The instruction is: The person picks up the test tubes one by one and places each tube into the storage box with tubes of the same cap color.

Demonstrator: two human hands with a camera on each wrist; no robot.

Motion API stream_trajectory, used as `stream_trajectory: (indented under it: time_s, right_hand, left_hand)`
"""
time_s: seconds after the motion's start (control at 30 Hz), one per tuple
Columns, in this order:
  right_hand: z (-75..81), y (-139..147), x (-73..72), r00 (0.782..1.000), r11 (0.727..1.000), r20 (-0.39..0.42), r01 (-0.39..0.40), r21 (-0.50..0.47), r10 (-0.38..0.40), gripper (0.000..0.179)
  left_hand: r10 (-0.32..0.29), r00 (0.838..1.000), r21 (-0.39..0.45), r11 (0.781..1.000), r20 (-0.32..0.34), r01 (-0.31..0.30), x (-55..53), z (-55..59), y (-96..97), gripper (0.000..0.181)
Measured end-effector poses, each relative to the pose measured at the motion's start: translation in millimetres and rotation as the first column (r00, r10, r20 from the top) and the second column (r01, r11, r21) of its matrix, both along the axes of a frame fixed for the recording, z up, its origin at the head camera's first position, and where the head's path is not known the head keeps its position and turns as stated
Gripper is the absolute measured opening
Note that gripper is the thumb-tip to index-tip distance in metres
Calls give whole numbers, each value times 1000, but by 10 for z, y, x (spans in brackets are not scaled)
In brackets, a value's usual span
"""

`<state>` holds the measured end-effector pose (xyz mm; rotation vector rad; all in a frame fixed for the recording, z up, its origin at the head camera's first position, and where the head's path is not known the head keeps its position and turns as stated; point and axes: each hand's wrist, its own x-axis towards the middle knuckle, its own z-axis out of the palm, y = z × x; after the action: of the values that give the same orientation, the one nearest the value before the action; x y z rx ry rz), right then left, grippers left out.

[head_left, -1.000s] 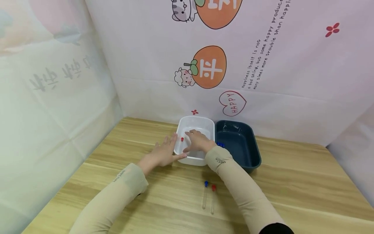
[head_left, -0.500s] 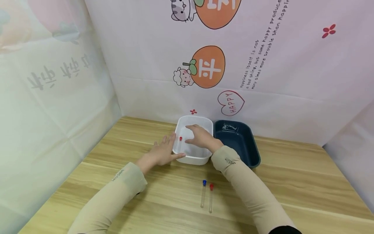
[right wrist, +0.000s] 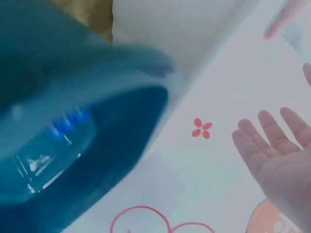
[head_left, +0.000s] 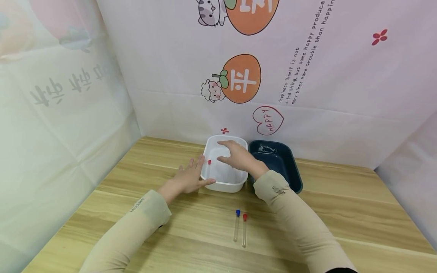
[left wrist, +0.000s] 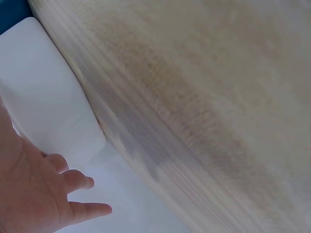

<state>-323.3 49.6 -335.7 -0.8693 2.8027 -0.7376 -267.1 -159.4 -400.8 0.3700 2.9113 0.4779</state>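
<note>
Head: high, widest, looking forward and down over table [head_left: 194, 235] to printed backdrop [head_left: 170, 117]. Left wrist: close, tilted, on outer wall of white tray [left wrist: 48, 92]. Right wrist: close, tilted, past dark tray [right wrist: 129, 121] to backdrop. Head and right wrist share both.

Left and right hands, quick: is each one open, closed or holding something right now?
Left hand: open, fingers spread, at the white tub's left side.
Right hand: open, over the white tub, holding nothing.
</note>
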Motion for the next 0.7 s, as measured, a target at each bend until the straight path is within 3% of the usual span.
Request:
stream_trajectory:
  time_s: [0.3, 0.7]
  right_hand:
    - [160, 136, 223, 999, 993, -23, -41, -109, 39, 60]
    - [245, 344, 549, 993, 965, -70, -109, -240, 95, 54]
  left_hand:
    - [-1, 1000, 0, 1000, 13, 1, -15, -7, -6, 109]
    - [-2, 1000, 1, 1000, 14, 2, -9, 4, -14, 110]
